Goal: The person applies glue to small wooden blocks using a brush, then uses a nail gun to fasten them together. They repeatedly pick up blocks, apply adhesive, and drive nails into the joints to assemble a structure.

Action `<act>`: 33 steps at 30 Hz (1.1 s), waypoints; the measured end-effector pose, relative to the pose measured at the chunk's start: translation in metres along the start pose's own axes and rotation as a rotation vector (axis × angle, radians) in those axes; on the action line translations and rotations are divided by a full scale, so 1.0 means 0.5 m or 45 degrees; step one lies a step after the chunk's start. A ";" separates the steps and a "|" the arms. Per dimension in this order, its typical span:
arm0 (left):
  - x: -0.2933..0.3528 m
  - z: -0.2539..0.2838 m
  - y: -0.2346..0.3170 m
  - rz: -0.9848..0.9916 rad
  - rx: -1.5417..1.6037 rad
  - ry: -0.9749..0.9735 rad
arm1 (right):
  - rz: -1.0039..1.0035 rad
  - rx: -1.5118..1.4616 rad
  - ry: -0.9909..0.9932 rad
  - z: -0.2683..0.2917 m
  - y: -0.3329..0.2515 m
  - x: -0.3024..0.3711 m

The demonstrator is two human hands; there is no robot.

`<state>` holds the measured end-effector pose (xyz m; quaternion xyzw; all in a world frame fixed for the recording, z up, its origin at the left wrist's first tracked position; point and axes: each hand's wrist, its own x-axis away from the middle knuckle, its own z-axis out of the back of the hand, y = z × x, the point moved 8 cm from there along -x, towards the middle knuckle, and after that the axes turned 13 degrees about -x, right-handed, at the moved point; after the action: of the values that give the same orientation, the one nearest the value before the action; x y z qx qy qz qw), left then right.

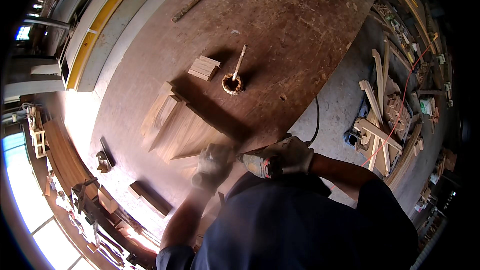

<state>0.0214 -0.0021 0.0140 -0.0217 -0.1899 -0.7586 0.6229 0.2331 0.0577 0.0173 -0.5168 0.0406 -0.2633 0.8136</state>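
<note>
Metal tool: (103, 162) it lies on the table (310, 35), at the left side, well apart from both hands.
Bar: (149, 199) dark wood, flat on the table, to the left of the left forearm.
Wood pieces: (187, 127) they lie ahead of the hands and to the left, in a row whose long axis slants from the far left down toward the gloves; a dark shadow runs along the right edge.
Hammer: (197, 2) at the far side, its handle angled toward the near left.
Block: (204, 68) pale, striped, just beyond the row.
Left hand: (214, 166) gloved, fingers curled, at the near end of the row and nearer to it than the right; blur probably hides the contact, so I cannot tell whether it grips or only presses.
Pot: (231, 86) crusted, with a stick (240, 60) leaning up out of it, right of the block.
Power tool: (259, 164) between the hands, its nose toward the left glove.
Right hand: (296, 155) gloved, closed around the power tool's body.
Cord: (318, 117) black, curving past the table edge beside the right glove.
Offcuts: (382, 120) piled beyond the table, at the right.
</note>
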 end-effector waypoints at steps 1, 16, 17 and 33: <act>-0.001 0.002 0.002 -0.011 -0.011 0.002 | 0.001 0.008 -0.002 -0.003 0.004 0.001; 0.007 0.017 0.009 -0.041 -0.047 0.092 | -0.094 -0.117 0.085 0.081 -0.031 0.007; 0.003 0.013 0.006 -0.045 -0.032 0.099 | -0.101 -0.077 0.106 0.094 -0.036 0.004; -0.018 -0.004 -0.018 0.141 -0.058 0.272 | -0.055 0.016 0.185 0.235 -0.176 -0.155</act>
<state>0.0151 0.0070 0.0076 0.0348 -0.1037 -0.7251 0.6798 0.1723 0.1618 0.1319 -0.4921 0.0869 -0.3177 0.8058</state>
